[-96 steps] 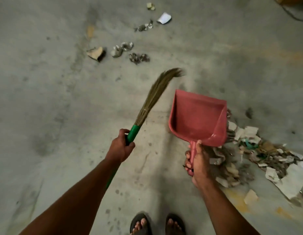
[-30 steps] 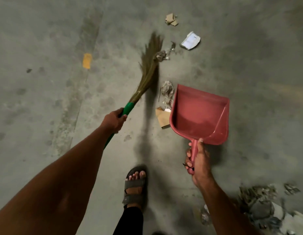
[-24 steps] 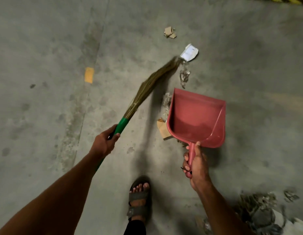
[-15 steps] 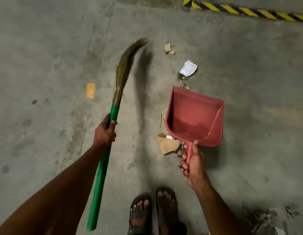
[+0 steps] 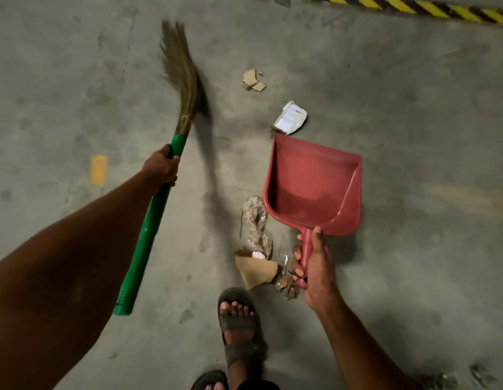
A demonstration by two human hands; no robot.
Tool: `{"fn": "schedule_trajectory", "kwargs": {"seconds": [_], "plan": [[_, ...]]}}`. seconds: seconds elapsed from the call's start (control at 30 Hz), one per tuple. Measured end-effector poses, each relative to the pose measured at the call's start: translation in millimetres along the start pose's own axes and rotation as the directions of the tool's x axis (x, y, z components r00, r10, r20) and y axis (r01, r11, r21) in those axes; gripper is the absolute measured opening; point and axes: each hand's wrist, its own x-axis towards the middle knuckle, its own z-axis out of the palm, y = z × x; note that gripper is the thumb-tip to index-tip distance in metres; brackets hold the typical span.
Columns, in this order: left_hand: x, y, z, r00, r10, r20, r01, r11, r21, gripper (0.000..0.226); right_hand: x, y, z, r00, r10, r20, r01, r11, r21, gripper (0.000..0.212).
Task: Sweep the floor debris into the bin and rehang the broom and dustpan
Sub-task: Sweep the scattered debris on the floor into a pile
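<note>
Head view, catalogued left to right. Yellow mark on concrete floor, far left. Left hand clenched round green handle of broom, just below the bristle binding; bristles fanned up and away, blurred, contact with floor not discernible; handle end slanted down toward lower left. Dark broom shadow on floor just right of bristles. Cardboard scraps lying apart, upper centre. White crumpled paper just beyond front lip of dustpan. Clear plastic wrapper beside dustpan's left wall; brown cardboard piece and small shiny bits below it, near the handle. Sandalled foot at bottom centre, second foot partly seen at lower edge. Red dustpan, held tilted, mouth facing away, pan empty. Right hand grasping dustpan handle, thumb laid along top. Yellow-black hazard stripe across upper right. Grey debris at lower right corner.
</note>
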Motion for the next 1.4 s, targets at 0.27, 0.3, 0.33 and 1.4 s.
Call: {"fn": "schedule_trajectory", "kwargs": {"seconds": [0.27,0.3,0.33,1.4], "plan": [[3,35,33,0.923,0.261,0.283,-0.365,0.826,0.43,0.057,22,-22,-22,0.999,-0.015,-0.046,0.017,1.0,0.026,0.052],[-3,33,32,0.904,0.289,0.316,-0.405,0.816,0.413,0.057,20,-24,-23,0.999,-0.017,-0.046,0.018,1.0,0.021,0.053],[-10,29,29,0.886,0.312,0.343,-0.435,0.815,0.384,0.057,16,-27,-23,0.999,-0.019,-0.042,0.02,1.0,0.016,0.054],[-82,103,146,0.598,0.466,0.652,-0.789,0.488,0.374,0.059,-18,-13,-122,0.964,0.033,-0.265,0.013,0.985,0.171,0.055]]}}
